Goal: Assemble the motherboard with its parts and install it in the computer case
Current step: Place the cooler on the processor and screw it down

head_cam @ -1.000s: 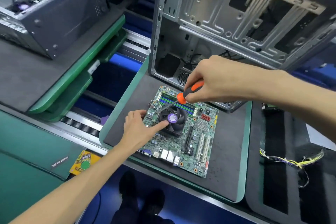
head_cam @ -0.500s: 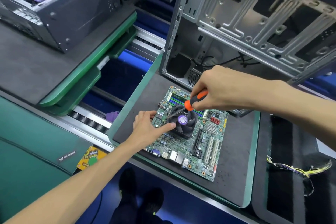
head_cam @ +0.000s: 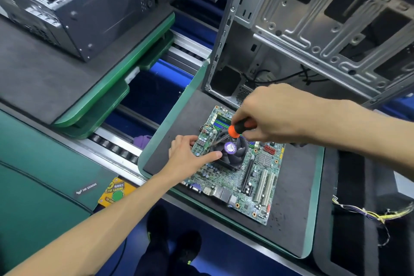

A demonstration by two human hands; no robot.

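Grey matting covers the counter (head_cam: 291, 186); the motherboard (head_cam: 237, 177) lies flat before the open case (head_cam: 313, 36). My right hand (head_cam: 271, 114) grips the screwdriver (head_cam: 239, 127), its shaft slanting down-left toward the fan (head_cam: 230, 152) corner. My left hand (head_cam: 190, 157), fingers extended, braces the fan.

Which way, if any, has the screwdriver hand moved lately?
Yes, slightly: the right hand with the screwdriver has edged nearer the fan's purple sticker, down-left in view.

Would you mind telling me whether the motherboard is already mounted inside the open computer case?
No, the motherboard lies flat on the grey mat in front of the computer case, outside it.
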